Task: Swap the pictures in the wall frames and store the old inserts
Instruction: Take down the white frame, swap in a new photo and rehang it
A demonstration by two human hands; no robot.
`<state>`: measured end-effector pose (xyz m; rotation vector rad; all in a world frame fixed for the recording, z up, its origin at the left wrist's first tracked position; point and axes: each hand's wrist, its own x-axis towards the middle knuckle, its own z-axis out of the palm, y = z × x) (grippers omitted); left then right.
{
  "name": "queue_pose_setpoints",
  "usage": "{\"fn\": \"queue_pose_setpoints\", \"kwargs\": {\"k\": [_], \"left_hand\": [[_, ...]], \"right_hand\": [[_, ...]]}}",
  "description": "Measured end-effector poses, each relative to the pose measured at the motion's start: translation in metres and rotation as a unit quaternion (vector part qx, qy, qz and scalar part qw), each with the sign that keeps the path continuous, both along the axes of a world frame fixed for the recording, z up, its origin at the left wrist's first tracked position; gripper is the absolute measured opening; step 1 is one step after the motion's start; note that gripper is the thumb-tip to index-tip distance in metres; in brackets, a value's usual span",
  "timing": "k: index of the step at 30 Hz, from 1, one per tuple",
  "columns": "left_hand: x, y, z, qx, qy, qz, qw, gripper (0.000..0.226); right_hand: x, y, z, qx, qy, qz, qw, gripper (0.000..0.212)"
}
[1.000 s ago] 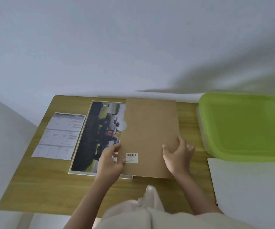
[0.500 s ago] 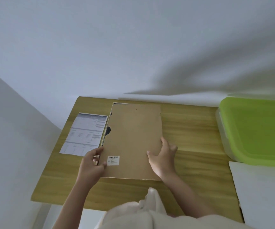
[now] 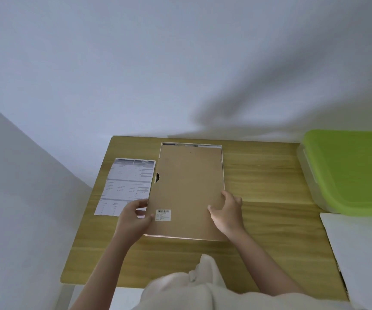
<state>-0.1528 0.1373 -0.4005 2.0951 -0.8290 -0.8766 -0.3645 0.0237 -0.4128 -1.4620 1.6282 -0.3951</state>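
Sliding left since a second ago, the brown backing board [image 3: 187, 189] now covers the picture almost fully on my wooden table [image 3: 265, 193]. Left hand [image 3: 133, 218] pinches its left edge; right hand [image 3: 227, 212] grips its right edge, beside the printed sheet [image 3: 126, 184].

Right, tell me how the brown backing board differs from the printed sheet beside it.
The brown backing board is plain cardboard with one small barcode label; the printed sheet is pale paper covered in text. The board looks larger than the sheet. The left hand and right hand hold the board at its near sides, while the sheet lies loose. Both lie flat on the wooden table.
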Motion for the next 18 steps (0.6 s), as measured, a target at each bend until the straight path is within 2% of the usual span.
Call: {"fn": "queue_pose_setpoints", "kwargs": {"k": [5, 10, 18], "left_hand": [[0.005, 0.001, -0.012, 0.007, 0.021, 0.000, 1.000, 0.032], [0.008, 0.000, -0.021, 0.027, 0.016, -0.023, 0.999, 0.043], [0.014, 0.006, -0.029, 0.020, 0.010, -0.064, 0.998, 0.047]], "right_hand": [[-0.005, 0.000, -0.009, -0.025, 0.028, 0.018, 0.999, 0.059], [-0.009, 0.006, -0.015, -0.064, 0.043, 0.037, 0.996, 0.053], [-0.025, 0.024, -0.025, -0.119, 0.041, 0.084, 0.988, 0.054]]}}
